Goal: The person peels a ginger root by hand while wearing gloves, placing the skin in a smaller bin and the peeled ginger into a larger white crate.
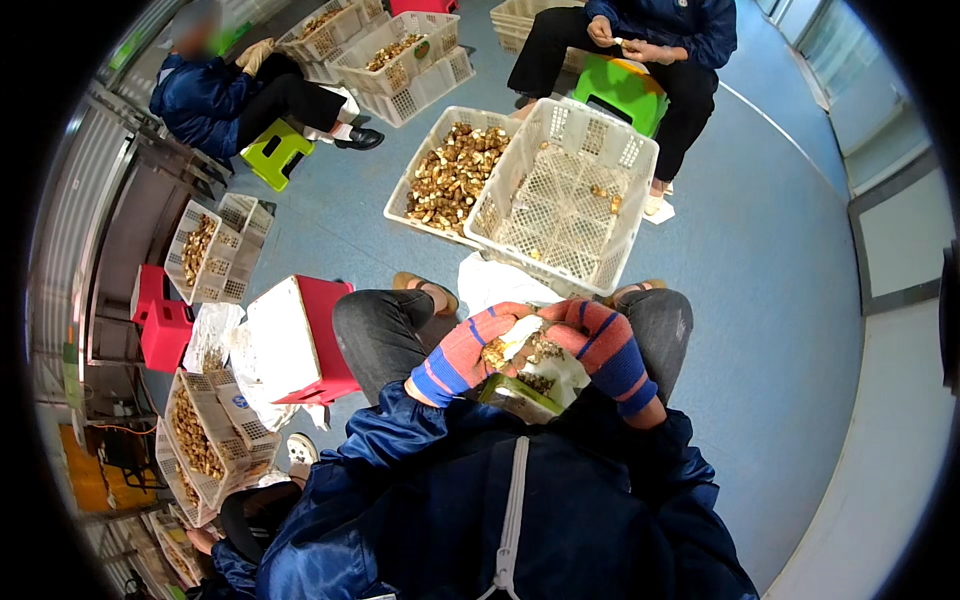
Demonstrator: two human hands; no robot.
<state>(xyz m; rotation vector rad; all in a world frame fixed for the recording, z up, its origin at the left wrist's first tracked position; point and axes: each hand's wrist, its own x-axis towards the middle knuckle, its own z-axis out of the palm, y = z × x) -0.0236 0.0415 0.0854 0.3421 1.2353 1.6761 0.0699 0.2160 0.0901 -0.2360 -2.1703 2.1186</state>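
Pale mushroom (517,340), slanting lengthwise, upper end right

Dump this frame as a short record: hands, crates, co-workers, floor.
left hand: striped knit glove, holding a pale mushroom
right hand: striped knit glove, close to the mushroom; grip unclear
front left crate: off-white, perforated, full of brown-capped mushrooms
front right crate: off-white, perforated, only a few pieces inside
co-workers: one seated upper left, one upper right on a green stool
floor: blue

Bright, even light washes the blue floor (780,330) around me, shadows soft, one seated person's head (196,32) blurred, the white wall (880,400) bowing toward a black rim.
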